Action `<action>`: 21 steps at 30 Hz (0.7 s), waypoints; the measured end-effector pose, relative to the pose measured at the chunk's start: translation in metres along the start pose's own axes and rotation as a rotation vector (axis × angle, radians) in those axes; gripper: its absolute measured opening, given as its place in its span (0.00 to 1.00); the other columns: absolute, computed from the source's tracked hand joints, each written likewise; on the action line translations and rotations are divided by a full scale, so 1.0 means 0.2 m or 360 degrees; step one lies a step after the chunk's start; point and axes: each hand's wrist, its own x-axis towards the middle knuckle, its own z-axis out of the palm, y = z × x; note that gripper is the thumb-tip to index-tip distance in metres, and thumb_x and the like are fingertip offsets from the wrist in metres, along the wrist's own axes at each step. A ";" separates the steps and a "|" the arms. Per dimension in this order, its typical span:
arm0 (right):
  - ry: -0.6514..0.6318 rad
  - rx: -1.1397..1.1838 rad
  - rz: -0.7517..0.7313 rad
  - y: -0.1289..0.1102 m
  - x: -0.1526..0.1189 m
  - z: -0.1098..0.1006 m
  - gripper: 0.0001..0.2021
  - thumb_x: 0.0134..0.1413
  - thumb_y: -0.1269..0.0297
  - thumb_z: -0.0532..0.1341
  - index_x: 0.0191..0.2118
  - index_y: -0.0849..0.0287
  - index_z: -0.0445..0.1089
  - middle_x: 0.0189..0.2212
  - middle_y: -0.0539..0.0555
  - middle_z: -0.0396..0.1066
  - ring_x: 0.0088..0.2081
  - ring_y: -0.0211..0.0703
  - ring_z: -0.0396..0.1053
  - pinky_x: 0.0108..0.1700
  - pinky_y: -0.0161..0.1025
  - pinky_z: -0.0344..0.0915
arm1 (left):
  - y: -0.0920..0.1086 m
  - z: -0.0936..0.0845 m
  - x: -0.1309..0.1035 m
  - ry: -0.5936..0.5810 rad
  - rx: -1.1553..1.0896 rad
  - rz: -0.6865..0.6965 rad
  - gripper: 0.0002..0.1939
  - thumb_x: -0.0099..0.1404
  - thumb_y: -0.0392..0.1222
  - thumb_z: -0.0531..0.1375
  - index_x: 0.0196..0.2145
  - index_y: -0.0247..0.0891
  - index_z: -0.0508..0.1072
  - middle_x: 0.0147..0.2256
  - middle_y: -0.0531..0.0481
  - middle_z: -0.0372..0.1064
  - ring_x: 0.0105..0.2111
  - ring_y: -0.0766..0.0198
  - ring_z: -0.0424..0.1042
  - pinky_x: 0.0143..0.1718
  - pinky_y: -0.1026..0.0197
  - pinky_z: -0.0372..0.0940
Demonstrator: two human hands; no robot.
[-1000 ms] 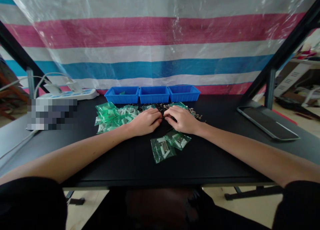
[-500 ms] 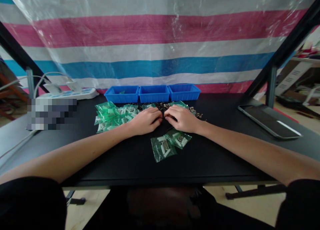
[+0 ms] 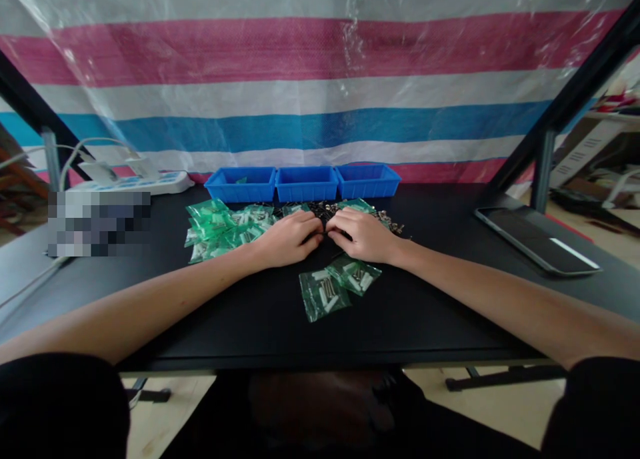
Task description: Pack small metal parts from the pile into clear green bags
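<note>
My left hand and my right hand meet fingertip to fingertip at the near edge of a pile of dark and brassy screws. The fingers of both are curled and pinched; whatever lies between them is too small to make out. Left of my left hand is a heap of green plastic bags holding white plugs and screws. Two more bags lie nearer me, one partly under the other. Another green bag shows behind my right hand.
Three blue bins stand in a row behind the pile, a green scrap in the left one. A white power strip and a blurred object are at the left, a phone at the right.
The whole view has shifted slightly. Both hands keep their curled pose at the same place beside the screws.
</note>
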 end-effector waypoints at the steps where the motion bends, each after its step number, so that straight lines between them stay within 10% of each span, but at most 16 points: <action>1: -0.0007 0.0002 0.0011 0.00 0.00 0.00 0.06 0.58 0.69 0.53 0.33 0.61 0.66 0.30 0.55 0.67 0.35 0.43 0.62 0.39 0.39 0.57 | 0.00 0.00 0.00 0.0001 0.0000 0.0003 0.09 0.66 0.39 0.49 0.34 0.35 0.67 0.33 0.46 0.66 0.36 0.60 0.64 0.40 0.57 0.61; 21: -0.0056 -0.0041 0.0029 0.00 0.00 0.00 0.06 0.58 0.68 0.52 0.33 0.60 0.65 0.30 0.54 0.65 0.34 0.43 0.61 0.38 0.38 0.56 | -0.01 0.01 0.00 -0.0006 0.0000 -0.0015 0.10 0.67 0.38 0.48 0.36 0.34 0.68 0.34 0.46 0.67 0.37 0.60 0.65 0.42 0.57 0.62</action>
